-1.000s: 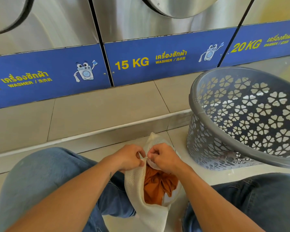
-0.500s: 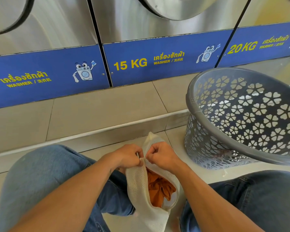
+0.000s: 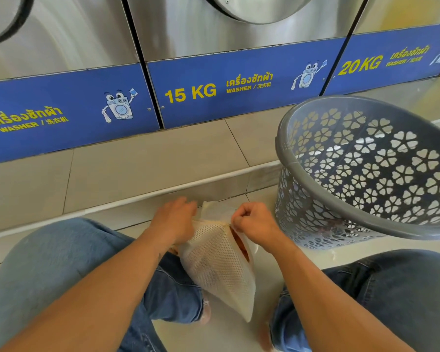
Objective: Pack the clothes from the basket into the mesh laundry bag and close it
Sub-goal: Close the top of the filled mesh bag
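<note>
The white mesh laundry bag (image 3: 219,265) lies between my knees on the floor. Only a thin strip of orange clothing (image 3: 240,243) shows through its narrow opening on the right side. My left hand (image 3: 174,221) grips the bag's top left edge. My right hand (image 3: 254,222) pinches the bag's zipper pull at the top of the opening, fingers closed. The grey plastic basket (image 3: 287,163) with flower-shaped holes stands to the right, tilted toward me; I see no clothes inside it.
A row of steel washers with blue 15 KG (image 3: 191,94) and 20 KG (image 3: 360,64) panels stands ahead on a raised tiled step (image 3: 137,168). My knees in blue jeans (image 3: 61,273) flank the bag.
The bag's opening has narrowed from a wide gap showing much orange cloth to a slit. My hands have moved apart along the top edge, the left hand shifting left.
</note>
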`<state>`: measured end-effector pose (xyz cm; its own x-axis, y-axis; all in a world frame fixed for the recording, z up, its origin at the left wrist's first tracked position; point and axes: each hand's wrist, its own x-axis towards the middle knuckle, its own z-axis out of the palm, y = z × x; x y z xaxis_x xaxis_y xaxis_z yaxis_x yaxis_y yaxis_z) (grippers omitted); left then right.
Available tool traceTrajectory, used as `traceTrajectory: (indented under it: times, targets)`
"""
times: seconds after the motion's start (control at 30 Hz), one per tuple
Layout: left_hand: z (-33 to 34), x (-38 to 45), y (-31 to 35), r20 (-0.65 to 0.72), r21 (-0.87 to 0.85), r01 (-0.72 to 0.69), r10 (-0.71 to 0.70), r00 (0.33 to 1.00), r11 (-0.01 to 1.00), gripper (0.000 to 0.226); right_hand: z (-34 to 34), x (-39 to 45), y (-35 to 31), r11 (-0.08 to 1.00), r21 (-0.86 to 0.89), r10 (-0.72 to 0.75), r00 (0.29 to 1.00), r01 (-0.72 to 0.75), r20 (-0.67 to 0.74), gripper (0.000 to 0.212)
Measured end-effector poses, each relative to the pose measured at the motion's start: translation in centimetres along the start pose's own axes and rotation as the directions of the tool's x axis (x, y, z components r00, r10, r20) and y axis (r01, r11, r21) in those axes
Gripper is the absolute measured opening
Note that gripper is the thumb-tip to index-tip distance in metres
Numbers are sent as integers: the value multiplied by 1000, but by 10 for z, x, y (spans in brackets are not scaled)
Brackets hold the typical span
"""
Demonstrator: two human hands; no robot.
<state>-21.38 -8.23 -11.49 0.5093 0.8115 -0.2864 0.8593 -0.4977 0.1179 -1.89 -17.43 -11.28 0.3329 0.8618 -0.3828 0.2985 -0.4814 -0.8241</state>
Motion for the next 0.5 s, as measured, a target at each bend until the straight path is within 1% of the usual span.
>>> traceTrajectory:
  times: [0.03,0.1,0.17,0.3,0.43,0.5]
  targets:
    - [2,-2,8,-25,12,-92,93,995,996,37,-1,1,0,999,33,17,1000,-17,1,21]
    - [6,-8,30,-51,-6,-243,242,969,970,41,-2,3,-1,996,82,41,999,-41,4,24]
    - [13,-12,48,-65,-26,-307,304,950,951,36,-2,5,-2,994,103,30,1000,-29,-7,24]
    - [19,-7,50,-170,-12,-276,270,948,961,18,1,5,-2,997,71,16,1000,-15,-25,21]
    - [14,4,39,-184,-30,-207,198,963,978,17,2,7,-5,1000,13,6,999,-5,-44,18]
    - [13,11,25,-187,-68,-125,111,976,990,17,1,7,-2,1000,-16,17,998,-18,-60,15]
